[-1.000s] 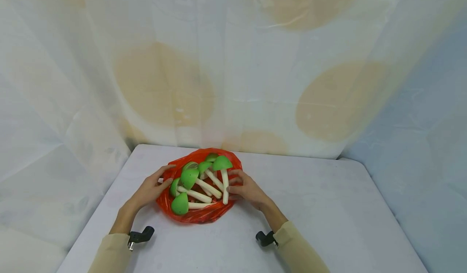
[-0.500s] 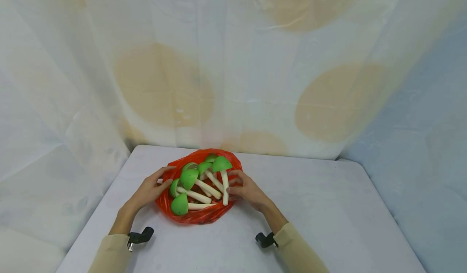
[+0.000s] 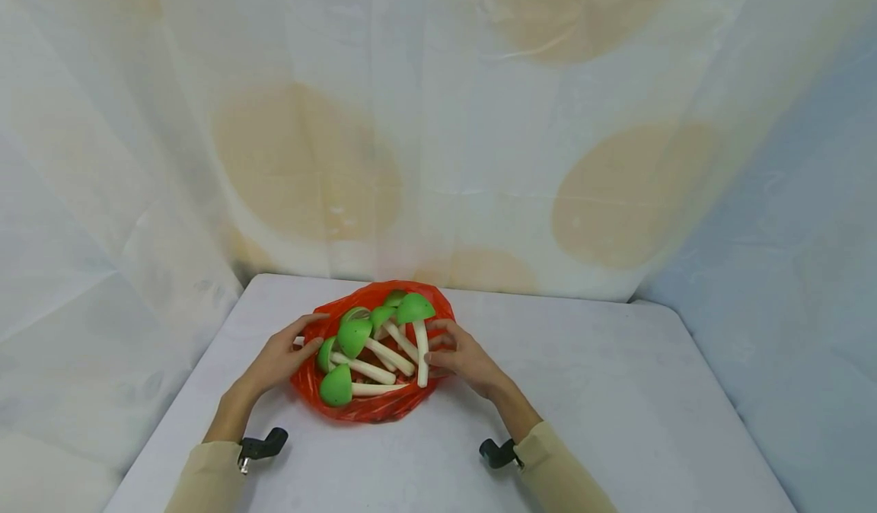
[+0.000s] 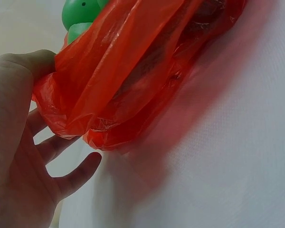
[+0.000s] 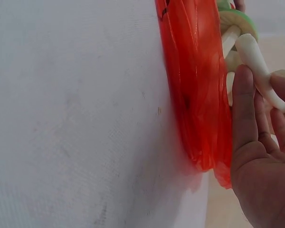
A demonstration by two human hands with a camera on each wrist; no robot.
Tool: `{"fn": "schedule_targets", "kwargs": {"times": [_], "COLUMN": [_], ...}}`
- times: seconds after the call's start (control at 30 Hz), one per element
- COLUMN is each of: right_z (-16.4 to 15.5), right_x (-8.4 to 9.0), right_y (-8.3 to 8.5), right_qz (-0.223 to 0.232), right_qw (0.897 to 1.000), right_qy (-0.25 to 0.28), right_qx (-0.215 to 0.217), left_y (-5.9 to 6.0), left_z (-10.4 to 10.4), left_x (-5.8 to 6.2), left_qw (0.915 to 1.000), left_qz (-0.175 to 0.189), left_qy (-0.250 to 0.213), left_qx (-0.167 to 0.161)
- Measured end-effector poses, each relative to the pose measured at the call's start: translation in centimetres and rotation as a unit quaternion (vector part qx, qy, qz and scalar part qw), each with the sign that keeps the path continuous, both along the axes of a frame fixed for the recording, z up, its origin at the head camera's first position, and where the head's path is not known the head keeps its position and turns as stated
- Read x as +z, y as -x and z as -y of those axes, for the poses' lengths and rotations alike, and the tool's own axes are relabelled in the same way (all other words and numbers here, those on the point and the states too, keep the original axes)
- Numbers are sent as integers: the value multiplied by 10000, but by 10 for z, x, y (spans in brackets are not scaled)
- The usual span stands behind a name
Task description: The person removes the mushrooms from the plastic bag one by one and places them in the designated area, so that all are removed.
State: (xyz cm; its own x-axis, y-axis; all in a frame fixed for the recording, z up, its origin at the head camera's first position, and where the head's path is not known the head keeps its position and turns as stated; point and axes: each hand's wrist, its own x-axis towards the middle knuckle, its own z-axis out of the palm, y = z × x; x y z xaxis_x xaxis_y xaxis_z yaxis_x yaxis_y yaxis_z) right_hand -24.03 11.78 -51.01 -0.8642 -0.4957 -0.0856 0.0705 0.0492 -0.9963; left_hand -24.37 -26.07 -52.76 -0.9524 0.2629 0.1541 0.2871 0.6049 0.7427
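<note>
A red plastic bag (image 3: pixel 384 412) lies spread wide toward the back of the white table, heaped with several toy mushrooms with green dotted caps and white stems. My left hand (image 3: pixel 283 352) holds the bag's left edge, thumb over the rim and loosely spread fingers beneath and outside. On the right side, my right hand (image 3: pixel 473 361) has its thumb and fingers on either side of the white stem of the rightmost toy mushroom (image 5: pixel 254 59), pinching it. That mushroom's cap points to the back of the table; its fingers overlap the bag's right rim.
The white-covered table (image 3: pixel 582 391) stretches out to the right and in front of the bag. Pale curtains with tan round spots (image 3: pixel 630 193) enclose the back and sides. A black wrist camera (image 3: pixel 263 446) is strapped to each wrist.
</note>
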Motion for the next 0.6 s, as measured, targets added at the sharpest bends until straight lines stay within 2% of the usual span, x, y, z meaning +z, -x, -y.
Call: {"fn": "schedule_targets", "kwargs": {"times": [0.37, 0.6], "right_z": [0, -1], "right_x": [1, 7], "right_y": [1, -3], "right_qz": [-80, -365], "right_qw": [9999, 9990], "right_qy": [-87, -195], "right_qx": [8, -149], "left_y": [2, 1], "left_z": [0, 0], "left_x": [0, -1], "left_qw": [10000, 10000], "left_qz": [-18, -16], "left_qy": [-6, 4], "left_qx": [-10, -4]}}
